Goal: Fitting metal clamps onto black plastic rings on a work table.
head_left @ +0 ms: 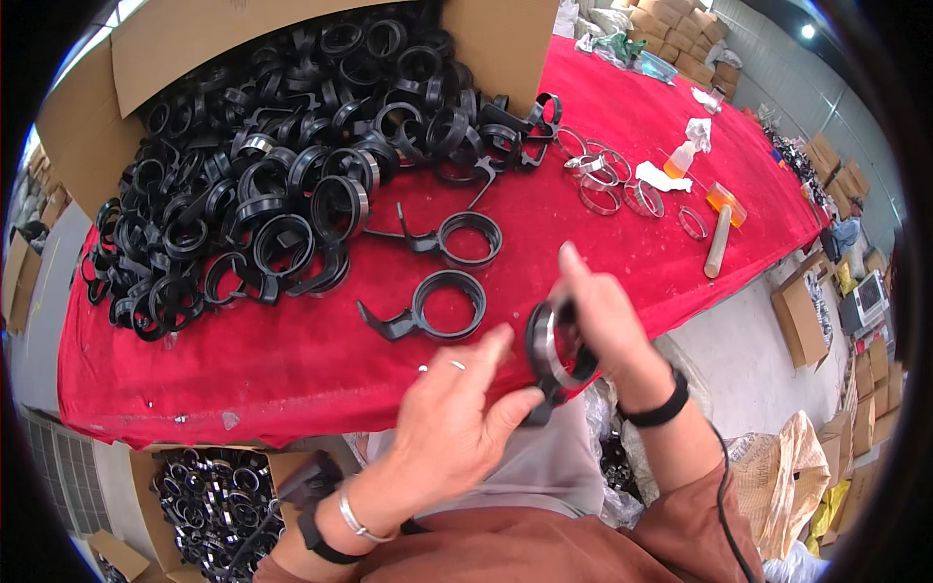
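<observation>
A black ring (534, 342) with a shiny metal band (551, 358) stands tilted between the hands at lower centre; the left hand's (442, 418) thumb meets its stem, and the blurred right hand (607, 316) lies against its right side, though I cannot tell whether either is closed on it. It looks light, stiff and rather smooth, probably hard plastic that tolerates firm handling; the stem or thick rim seems the best hold. Two similar stemmed rings (451, 304) lie left of the hands on red cloth (321, 374), a heaped pile (282, 180) fills the upper left, and loose metal bands (641, 199) and a hammer (719, 238) sit upper right, with stacked cartons (671, 39) beyond.
</observation>
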Action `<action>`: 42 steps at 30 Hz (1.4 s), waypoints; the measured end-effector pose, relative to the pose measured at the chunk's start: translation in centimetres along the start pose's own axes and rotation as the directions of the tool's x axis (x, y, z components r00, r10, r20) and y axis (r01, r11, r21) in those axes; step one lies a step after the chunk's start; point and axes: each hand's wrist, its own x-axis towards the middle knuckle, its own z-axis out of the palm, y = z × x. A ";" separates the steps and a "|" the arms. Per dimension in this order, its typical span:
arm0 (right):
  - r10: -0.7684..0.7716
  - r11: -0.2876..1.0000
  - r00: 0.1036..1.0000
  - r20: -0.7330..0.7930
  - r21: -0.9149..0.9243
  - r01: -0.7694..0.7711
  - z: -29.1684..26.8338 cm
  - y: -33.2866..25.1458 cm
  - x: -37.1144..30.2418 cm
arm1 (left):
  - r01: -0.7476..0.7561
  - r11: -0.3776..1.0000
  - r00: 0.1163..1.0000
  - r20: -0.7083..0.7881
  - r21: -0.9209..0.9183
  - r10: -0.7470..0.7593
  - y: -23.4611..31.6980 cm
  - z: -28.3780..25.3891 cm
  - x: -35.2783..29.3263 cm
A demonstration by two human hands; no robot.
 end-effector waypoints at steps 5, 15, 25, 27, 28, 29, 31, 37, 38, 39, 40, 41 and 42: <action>0.153 0.971 0.988 0.004 0.187 -0.151 -5.4 0.8 10.1 | -0.194 0.411 0.938 0.045 0.891 0.344 -4.7 -3.6 2.2; -0.208 0.975 0.933 -0.293 -0.144 0.172 -1.8 0.0 14.5 | -0.060 0.944 0.998 0.002 -0.325 0.065 -4.6 -6.6 1.7; -0.682 0.731 0.731 -0.025 0.007 0.682 6.9 -4.5 0.5 | -0.071 0.868 0.997 -0.059 -0.492 0.048 -3.3 -6.0 1.0; -0.663 0.745 0.745 -0.066 0.030 0.666 7.6 -4.5 0.5 | -0.083 0.869 0.996 -0.080 -0.488 0.051 -2.9 -5.1 0.7; -0.662 0.747 0.747 -0.068 0.029 0.665 7.7 -4.5 0.1 | -0.106 0.902 0.982 -0.185 -0.418 0.030 -2.5 -4.2 0.7; -0.660 0.748 0.747 -0.084 0.018 0.663 7.8 -4.3 -0.5 | -0.120 0.931 0.957 -0.290 -0.345 0.016 -2.2 -3.4 0.6; -0.667 0.737 0.735 -0.126 0.034 0.675 8.4 -3.8 -1.0 | -0.171 0.948 0.911 -0.411 -0.269 0.048 -2.3 -2.1 0.7; -0.594 0.785 0.799 -0.098 0.149 0.602 8.4 -2.7 -1.0 | -0.218 0.975 0.835 -0.526 -0.046 0.162 -2.3 -0.9 0.3; -0.591 0.787 0.800 -0.099 0.148 0.600 8.3 -2.7 -1.1 | -0.252 0.963 0.818 -0.553 -0.099 0.157 -2.4 -0.6 0.5; -0.589 0.786 0.802 -0.103 0.158 0.598 8.3 -2.7 -1.2 | -0.284 0.947 0.800 -0.581 -0.150 0.148 -2.5 -0.5 0.6; -0.586 0.785 0.803 -0.107 0.168 0.596 8.4 -2.7 -1.3 | -0.279 0.949 0.801 -0.581 -0.151 0.143 -2.5 -0.5 0.6; -0.583 0.788 0.806 -0.105 0.170 0.592 8.4 -2.8 -1.2 | -0.282 0.945 0.798 -0.587 -0.166 0.135 -2.5 -0.6 0.7; -0.621 0.761 0.771 -0.143 0.128 0.636 8.4 -2.6 -1.1 | -0.282 0.941 0.798 -0.590 -0.186 0.122 -2.5 -0.5 0.8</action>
